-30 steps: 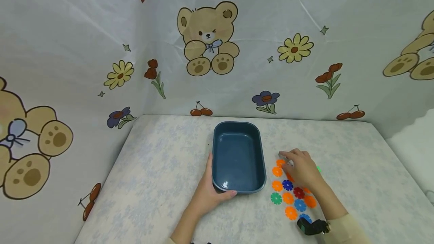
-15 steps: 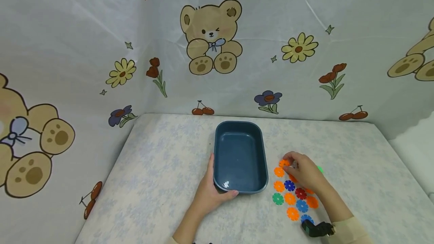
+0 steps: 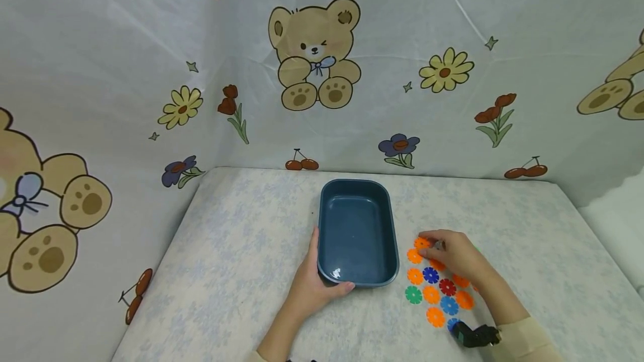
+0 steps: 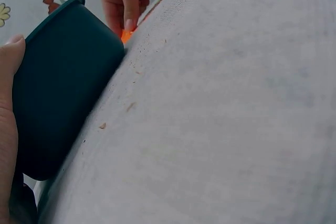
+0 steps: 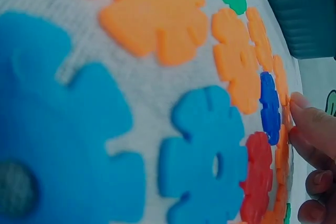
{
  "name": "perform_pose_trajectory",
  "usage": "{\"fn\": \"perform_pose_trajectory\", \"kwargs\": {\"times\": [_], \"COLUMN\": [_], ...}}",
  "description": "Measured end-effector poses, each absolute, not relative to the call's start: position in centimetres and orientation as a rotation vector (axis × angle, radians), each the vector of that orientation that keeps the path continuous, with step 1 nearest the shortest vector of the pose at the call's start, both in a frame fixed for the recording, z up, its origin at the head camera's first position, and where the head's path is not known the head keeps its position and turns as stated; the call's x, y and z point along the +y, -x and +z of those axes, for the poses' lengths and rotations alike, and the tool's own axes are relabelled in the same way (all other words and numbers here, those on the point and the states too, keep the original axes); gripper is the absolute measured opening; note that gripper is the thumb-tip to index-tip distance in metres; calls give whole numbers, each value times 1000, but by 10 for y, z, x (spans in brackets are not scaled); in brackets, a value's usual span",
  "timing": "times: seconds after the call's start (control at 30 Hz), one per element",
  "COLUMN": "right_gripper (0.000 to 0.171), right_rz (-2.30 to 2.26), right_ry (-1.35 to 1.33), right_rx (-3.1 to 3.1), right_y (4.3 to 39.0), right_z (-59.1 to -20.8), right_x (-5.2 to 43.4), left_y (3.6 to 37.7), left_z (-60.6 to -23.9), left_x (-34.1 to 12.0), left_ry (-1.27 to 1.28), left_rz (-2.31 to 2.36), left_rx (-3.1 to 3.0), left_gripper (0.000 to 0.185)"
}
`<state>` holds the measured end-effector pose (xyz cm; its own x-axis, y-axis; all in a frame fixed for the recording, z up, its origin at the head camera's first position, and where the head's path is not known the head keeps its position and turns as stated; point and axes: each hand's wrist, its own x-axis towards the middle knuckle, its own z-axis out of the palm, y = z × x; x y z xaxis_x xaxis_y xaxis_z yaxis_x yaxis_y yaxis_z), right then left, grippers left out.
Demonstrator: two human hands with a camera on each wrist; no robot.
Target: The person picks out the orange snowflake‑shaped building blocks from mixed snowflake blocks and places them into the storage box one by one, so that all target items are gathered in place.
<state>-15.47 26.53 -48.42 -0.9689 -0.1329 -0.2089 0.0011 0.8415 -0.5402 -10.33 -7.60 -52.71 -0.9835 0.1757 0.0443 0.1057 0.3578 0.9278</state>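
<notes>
Left hand: the left hand (image 3: 311, 289) rests on the desk (image 3: 241, 256) at the near left corner of the dark blue tray (image 3: 355, 230); its thumb curls along the near rim and the fingers lie against the left wall, so the grip is clamped on the tray.
Left wrist view: the same hand (image 4: 7, 124) presses against the tray's outer wall (image 4: 58, 93), with the tray standing flat on the desk (image 4: 226, 119).
Right hand: the right hand (image 3: 453, 253) hovers low over the far end of a cluster of flower-shaped discs, fingers curled together, fingertips pinching the farthest orange disc (image 3: 421, 243); the grip is closed on that disc, which looks to be still at desk level.
Right wrist view: fingertips (image 5: 315, 129) meet the edge of the far discs; whether the pinched disc is lifted cannot be told.
Discs: the orange, blue, red and green pieces (image 3: 437, 289) lie flat on the desk just to the right of the tray, close together in rough rows.
Nearest discs: a light blue disc (image 5: 205, 156) and orange discs (image 5: 152, 14) fill the right wrist view.
Tray: nothing inside it.
Backdrop: a cloth printed with bears (image 3: 314, 52) and flowers hangs behind the desk.
</notes>
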Motion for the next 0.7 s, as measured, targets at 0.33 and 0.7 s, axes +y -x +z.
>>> {"fn": "perform_pose_trajectory", "kwargs": {"times": [0.33,0.7], "right_gripper": [51,37], "right_rz": [-872,-1220], "right_ry": [78,305], "right_rx": [2882,3010], "right_y": [165,189], "right_z": [-478,-463], "right_x": [261,208], "left_y": [103,105], "left_z": [-527,-528], "left_x": [-77,-78], "left_ry": [-267,-289], "left_rz": [1719,1719], "left_rx": [2544,2528], "left_gripper": [130,132]}}
